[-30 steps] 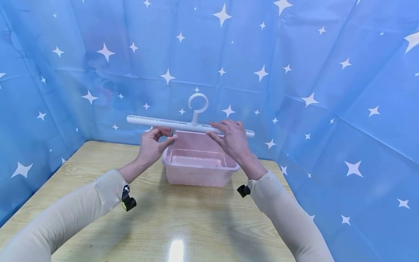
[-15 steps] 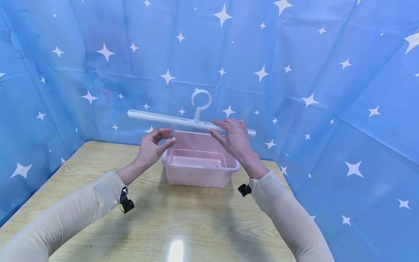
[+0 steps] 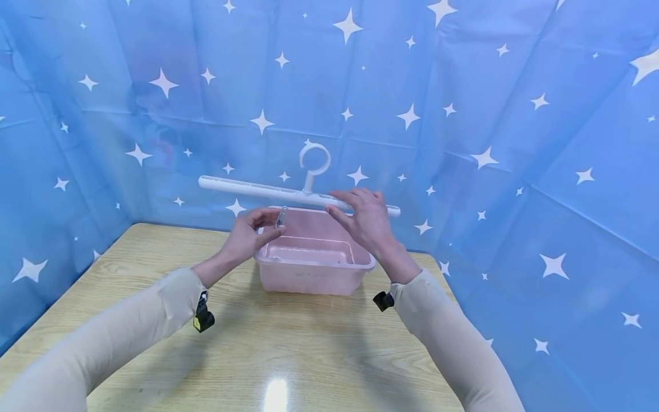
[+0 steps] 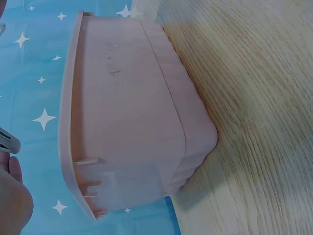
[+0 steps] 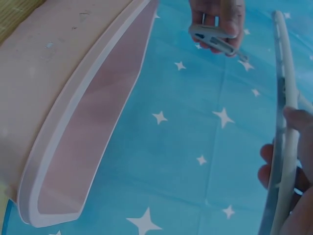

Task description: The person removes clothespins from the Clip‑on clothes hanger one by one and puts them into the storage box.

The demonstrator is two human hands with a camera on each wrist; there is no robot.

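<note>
Held up over the back of the pink bin is a white clothes hanger (image 3: 257, 190), a straight slotted bar with a round hook on top. My right hand (image 3: 364, 220) grips its right half between thumb and fingers, as the right wrist view also shows. Between thumb and fingers, my left hand (image 3: 252, 233) pinches a small grey clothes clip (image 3: 281, 217), just below the bar and apart from it. The right wrist view shows the clip (image 5: 215, 37) from the side. At its left edge, the left wrist view catches only part of my left hand (image 4: 13, 198).
Beneath both hands, the pink plastic bin (image 3: 314, 278) stands on the wood-grain table (image 3: 309, 349). Most of its floor shows in the head view. A blue curtain with white stars (image 3: 443, 74) hangs behind and on both sides.
The clip was close against the bar's underside; my left hand has drawn it lower and to the right, turning it. The hanger rose slightly, then sank back, still in my right hand.
</note>
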